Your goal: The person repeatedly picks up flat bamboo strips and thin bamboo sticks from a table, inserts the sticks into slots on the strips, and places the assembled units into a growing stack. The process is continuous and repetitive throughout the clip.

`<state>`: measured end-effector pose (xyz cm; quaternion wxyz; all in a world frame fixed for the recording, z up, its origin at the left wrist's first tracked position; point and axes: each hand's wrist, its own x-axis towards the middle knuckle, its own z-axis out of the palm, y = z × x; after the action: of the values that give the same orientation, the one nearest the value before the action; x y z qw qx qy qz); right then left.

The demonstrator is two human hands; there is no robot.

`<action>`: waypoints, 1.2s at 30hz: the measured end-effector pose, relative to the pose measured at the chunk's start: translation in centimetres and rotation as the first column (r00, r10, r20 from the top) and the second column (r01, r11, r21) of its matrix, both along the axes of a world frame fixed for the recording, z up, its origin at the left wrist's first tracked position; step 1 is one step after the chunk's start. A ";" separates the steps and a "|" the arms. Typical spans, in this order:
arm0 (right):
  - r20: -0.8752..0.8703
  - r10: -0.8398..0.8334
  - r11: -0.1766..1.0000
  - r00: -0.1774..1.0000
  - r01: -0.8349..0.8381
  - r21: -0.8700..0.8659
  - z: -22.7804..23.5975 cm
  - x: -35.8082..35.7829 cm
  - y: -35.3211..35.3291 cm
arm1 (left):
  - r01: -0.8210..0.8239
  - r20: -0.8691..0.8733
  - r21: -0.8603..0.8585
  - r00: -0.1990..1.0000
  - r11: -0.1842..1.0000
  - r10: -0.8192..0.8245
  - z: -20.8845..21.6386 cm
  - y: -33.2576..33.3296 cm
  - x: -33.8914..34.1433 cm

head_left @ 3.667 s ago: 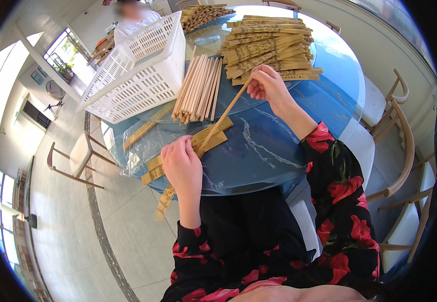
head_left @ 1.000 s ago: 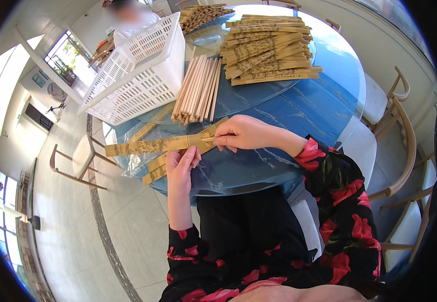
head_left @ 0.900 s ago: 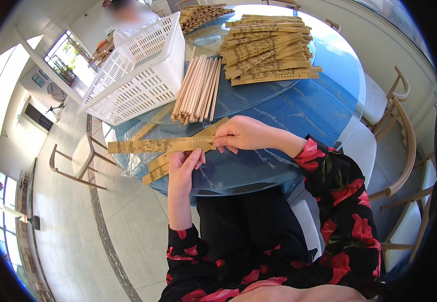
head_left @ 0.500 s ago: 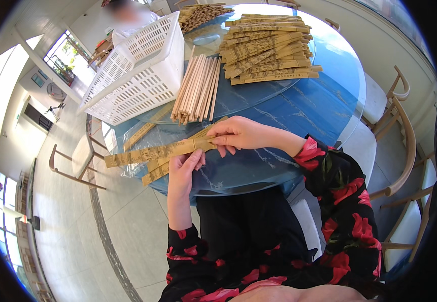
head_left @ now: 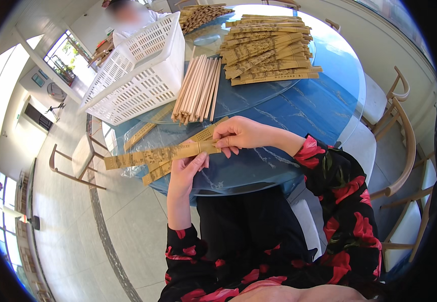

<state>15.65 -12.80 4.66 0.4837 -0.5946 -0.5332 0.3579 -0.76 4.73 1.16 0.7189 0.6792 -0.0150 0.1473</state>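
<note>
A long brown paper chopstick sleeve (head_left: 153,156) with dark print lies level across my hands, above the table's near edge. My left hand (head_left: 184,173) pinches it from below, thumb on top, near its right end. At that right end the fingers of my right hand (head_left: 236,135) are closed on the sleeve. Beneath it, another paper sleeve (head_left: 206,134) slants across the table. Beyond my hands lies a loose bunch of bare wooden chopsticks (head_left: 195,90). Whether the held sleeve has chopsticks inside is hidden.
On the round blue table (head_left: 324,108) a white plastic basket (head_left: 143,83) stands at the left. A tall heap of paper sleeves (head_left: 269,50) is at the back, with a further pile (head_left: 203,16) behind. Wooden chairs (head_left: 397,136) flank the table; a person (head_left: 127,22) sits across.
Both hands have shifted slightly to the right, and the sleeve's right end has come up a little between them. The rest of the table looks the same.
</note>
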 end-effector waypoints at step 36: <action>0.263 -0.285 0.946 0.922 0.227 0.230 0.0 0.3 0.6 | -0.023 0.224 -0.336 0.969 0.942 0.103 0.0 0.1 0.3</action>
<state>16.00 -12.19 4.61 0.4983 -0.6552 -0.5488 0.1454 -0.49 4.83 1.21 0.8104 0.5266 -0.0544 0.2510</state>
